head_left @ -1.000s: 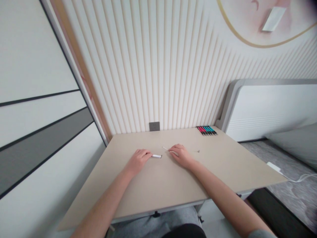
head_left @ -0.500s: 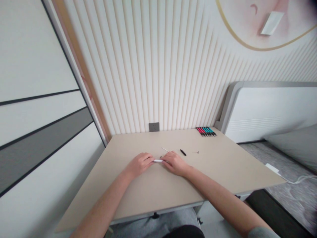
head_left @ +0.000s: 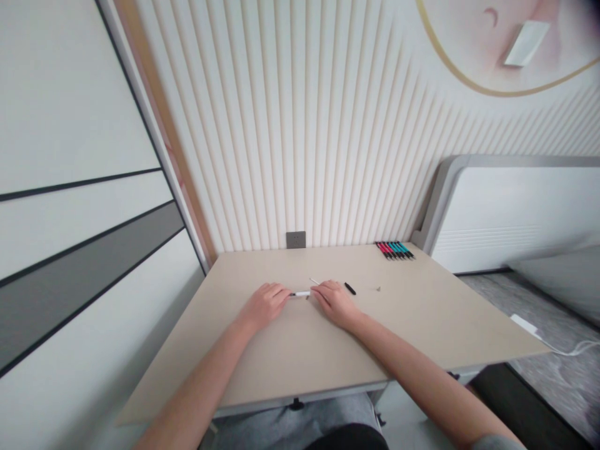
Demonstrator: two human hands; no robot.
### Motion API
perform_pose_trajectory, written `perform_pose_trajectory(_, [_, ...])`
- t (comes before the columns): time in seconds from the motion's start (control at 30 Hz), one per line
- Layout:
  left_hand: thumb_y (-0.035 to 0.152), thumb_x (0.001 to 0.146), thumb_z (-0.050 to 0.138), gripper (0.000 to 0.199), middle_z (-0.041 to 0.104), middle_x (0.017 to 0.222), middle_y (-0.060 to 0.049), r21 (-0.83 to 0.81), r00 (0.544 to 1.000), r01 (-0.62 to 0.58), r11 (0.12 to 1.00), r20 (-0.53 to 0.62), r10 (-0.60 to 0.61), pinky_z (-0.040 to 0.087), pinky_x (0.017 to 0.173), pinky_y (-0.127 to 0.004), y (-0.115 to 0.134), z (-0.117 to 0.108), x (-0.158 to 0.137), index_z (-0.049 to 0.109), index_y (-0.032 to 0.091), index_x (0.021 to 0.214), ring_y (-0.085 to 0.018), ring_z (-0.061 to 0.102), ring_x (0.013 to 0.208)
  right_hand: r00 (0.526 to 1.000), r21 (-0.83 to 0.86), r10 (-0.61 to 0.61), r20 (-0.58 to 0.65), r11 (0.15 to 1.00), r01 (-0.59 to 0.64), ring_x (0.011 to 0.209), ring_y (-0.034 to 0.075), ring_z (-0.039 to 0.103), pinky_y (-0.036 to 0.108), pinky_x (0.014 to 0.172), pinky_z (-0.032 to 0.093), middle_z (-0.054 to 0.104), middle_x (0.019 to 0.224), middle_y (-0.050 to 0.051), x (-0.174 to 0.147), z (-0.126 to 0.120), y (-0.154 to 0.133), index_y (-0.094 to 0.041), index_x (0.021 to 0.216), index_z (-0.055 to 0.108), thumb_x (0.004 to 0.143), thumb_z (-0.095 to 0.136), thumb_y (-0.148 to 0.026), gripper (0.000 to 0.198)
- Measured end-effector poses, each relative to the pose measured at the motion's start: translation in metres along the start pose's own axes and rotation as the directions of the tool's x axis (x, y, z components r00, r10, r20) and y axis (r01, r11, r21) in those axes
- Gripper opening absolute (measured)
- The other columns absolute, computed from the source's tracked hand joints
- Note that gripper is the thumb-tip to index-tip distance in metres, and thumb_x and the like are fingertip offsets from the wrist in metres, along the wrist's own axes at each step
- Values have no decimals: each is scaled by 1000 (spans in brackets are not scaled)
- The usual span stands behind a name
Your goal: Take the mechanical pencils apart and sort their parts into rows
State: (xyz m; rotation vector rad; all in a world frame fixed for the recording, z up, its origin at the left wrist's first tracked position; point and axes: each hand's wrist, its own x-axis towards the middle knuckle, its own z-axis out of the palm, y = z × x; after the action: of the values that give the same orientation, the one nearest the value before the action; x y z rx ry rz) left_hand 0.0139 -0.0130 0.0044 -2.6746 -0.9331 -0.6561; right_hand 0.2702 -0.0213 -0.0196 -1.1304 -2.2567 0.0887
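Note:
My left hand (head_left: 266, 305) is closed on the dark left end of a slim white pen (head_left: 302, 294), held level just above the desk or touching it. On the other end, the curled fingers of my right hand (head_left: 336, 302) are closed, hiding the tip. A tiny dark piece (head_left: 307, 298) lies just under the pen. Beyond my right fingers a thin white stick (head_left: 314, 281) rests partly hidden. To the right of that hand are a short black tube (head_left: 350, 289) and a very small greyish part (head_left: 378, 289), too small to name.
A row of several red and teal pens (head_left: 395, 250) lies at the back right of the beige desk (head_left: 262, 369). A dark socket (head_left: 295, 240) sits on the ribbed wall behind. Right of the desk is a bed with a grey pillow (head_left: 557, 275).
Both hands have shifted slightly away from me with the pen, and more of the pen shows between them. The tiny dark piece now appears on the near side of the pen. The view has turned slightly.

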Motion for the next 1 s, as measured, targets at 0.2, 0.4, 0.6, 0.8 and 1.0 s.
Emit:
perform_pose_trajectory(0.2, [25,99,43,23,67,93,-7,-57,981,176,983,-69,-180,47,80,-35,-12,4,-5,64,19,106,-20,60,88,999,-90,4,51,996,0,98,20,56,33,84,40,65,103,7,6,4,3,-24,113,67,96,50,-23,24])
perform_pose_trajectory(0.4, [29,99,41,26,69,95,-7,-150,933,313,938,-135,-333,47,82,-36,-20,9,-9,65,19,102,-21,61,89,994,-68,-46,97,996,53,100,20,54,35,87,39,65,103,6,7,3,-1,-25,106,70,96,52,-28,20])
perform_pose_trajectory(0.6, [36,96,44,29,71,91,-7,-364,874,427,828,-70,-482,48,81,-35,-20,8,-8,67,19,101,-21,63,84,992,-55,-67,104,996,73,100,20,54,35,88,38,66,102,6,4,1,2,-25,99,71,94,55,-25,17])
perform_pose_trajectory(0.8, [43,94,46,35,72,99,-9,-792,850,407,455,146,-507,50,81,-33,-8,1,-2,64,15,103,-19,65,86,991,-46,-78,110,995,83,99,19,54,35,87,37,67,101,5,1,-2,3,-24,97,71,94,56,-26,15])
perform_pose_trajectory(1.0, [48,94,47,34,72,97,-11,-845,821,400,354,160,-548,49,76,-31,-8,1,-1,56,15,99,-18,65,83,990,-49,-73,122,996,80,99,19,55,35,87,37,67,100,5,0,-5,2,-23,96,71,95,55,-28,17])
